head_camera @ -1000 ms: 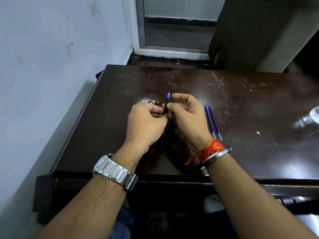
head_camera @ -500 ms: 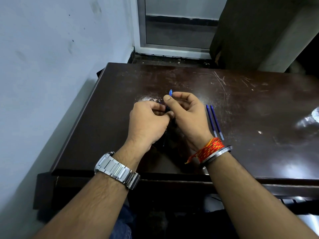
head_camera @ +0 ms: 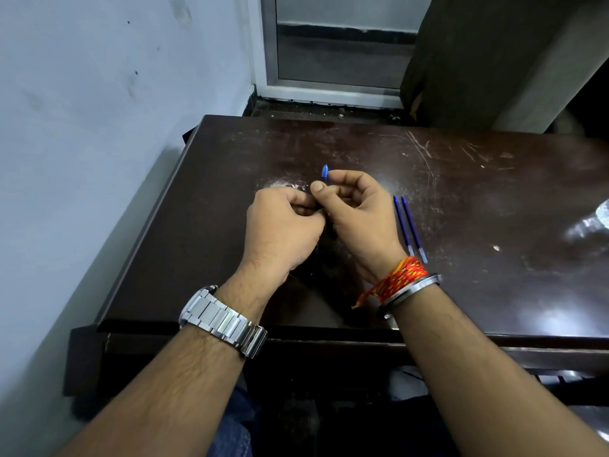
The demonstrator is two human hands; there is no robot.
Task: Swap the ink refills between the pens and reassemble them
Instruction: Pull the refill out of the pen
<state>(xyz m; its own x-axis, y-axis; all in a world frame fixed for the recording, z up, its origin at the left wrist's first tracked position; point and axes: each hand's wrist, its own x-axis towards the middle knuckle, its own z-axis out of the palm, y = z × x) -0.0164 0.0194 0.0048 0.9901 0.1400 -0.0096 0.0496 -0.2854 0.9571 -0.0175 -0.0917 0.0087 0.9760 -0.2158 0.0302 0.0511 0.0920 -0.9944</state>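
Pen (head_camera: 325, 174) held above the table, between both hands; only its blue end shows, poking up past the right hand's fingertips, the rest of the dark barrel hidden behind the knuckles and running down between the palms. Right hand (head_camera: 357, 219) pinches the pen near that blue end, thumb and forefinger closed on it. Left hand (head_camera: 283, 230) curled tight just beside the right, touching it, fingers closed on the lower part of the pen as far as can be told; the contact itself is hidden. Likely a twisting or pulling step, barrel against tip piece, though which cannot be told. Judged handling: light, stiff, slim plastic, smooth enough to slip under a turning grip, so hold close to the joint with fingertips on either side of it, not out at the ends. Two refills (head_camera: 408, 225) lie side by side on the table just to the outside of the right hand, near its wrist, parallel and nearly touching. These look thin and bendable; better picked up mid-length and kept straight when fed in, tip end kept clear of the fingers. Table (head_camera: 478, 199) dark, scratched, glossy; small loose parts could roll on it.
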